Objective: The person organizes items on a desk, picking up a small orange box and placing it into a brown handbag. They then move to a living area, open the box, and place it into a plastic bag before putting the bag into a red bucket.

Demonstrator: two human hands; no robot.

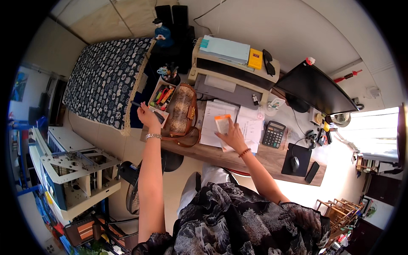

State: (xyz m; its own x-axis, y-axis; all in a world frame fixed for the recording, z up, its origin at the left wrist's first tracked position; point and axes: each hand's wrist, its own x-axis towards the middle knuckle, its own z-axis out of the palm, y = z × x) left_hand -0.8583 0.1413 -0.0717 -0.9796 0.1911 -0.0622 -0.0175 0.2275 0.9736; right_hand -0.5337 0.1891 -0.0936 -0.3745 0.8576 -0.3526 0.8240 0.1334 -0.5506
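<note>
My left hand (pixel 148 116) is closed at the desk's left end, beside an open box (pixel 168 85) of colourful pens and markers. A dark, pen-like stick (pixel 136 103) pokes out past its fingers. Over the papers (pixel 212 114) in the middle of the desk, my right hand (pixel 233 137) grips a small, flat, orange-and-white packet (pixel 222 124) between thumb and fingers. A brown patterned handbag (pixel 180 111) lies between the two hands, its strap hanging toward the desk's front edge.
Behind the papers stands a printer (pixel 233 70) with folders on top. To the right are a calculator (pixel 274 134), a monitor (pixel 316 87), a mouse (pixel 295 163) on a black pad and a black phone-like object (pixel 312 172). A cloth-covered object (pixel 106 80) stands left, a fan (pixel 132 195) below.
</note>
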